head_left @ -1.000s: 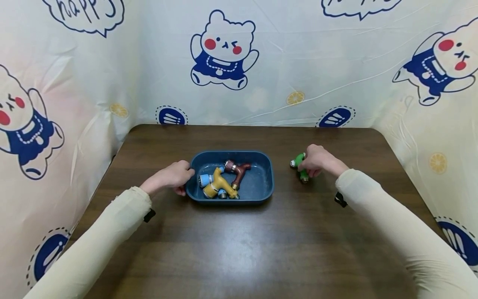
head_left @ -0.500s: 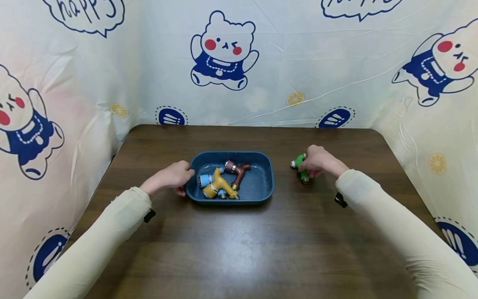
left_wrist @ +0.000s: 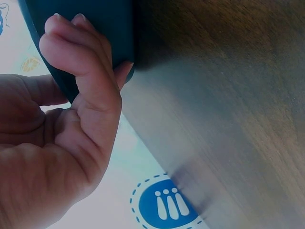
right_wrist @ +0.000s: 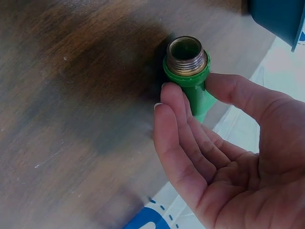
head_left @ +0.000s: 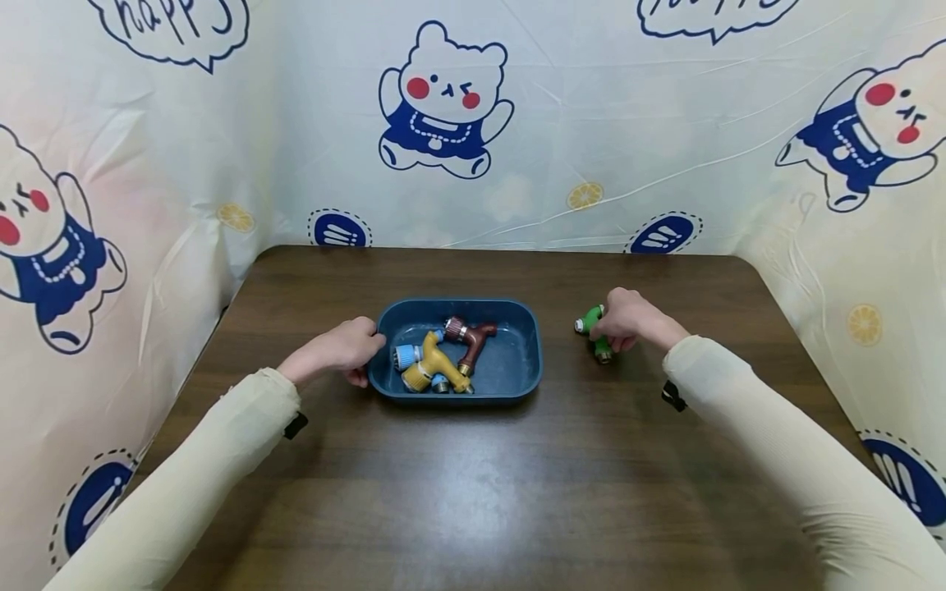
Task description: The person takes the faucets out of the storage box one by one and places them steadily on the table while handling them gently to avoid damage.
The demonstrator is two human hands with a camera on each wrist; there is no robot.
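Note:
A dark blue plastic tray (head_left: 513, 357) stands mid-table, and my left hand (head_left: 336, 346) grips its left end. In the left wrist view bent fingers (left_wrist: 97, 71) lie against the tray's wall (left_wrist: 123, 28). Inside the tray, at its left and middle, a yellow tap (head_left: 438, 361) lies over a blue tap (head_left: 406, 355), beside a dark red tap (head_left: 475, 341). Off to the tray's right, my right hand (head_left: 631, 316) pinches a green tap (head_left: 591, 316) between thumb and fingers. Its threaded brass end (right_wrist: 186, 57) faces up in the right wrist view.
The brown wooden table (head_left: 473, 484) has rounded far corners. A pale cloth (head_left: 576, 107) printed with cartoon bears hangs behind it and along both sides. In the right wrist view the tray's corner (right_wrist: 276, 19) shows at the top right.

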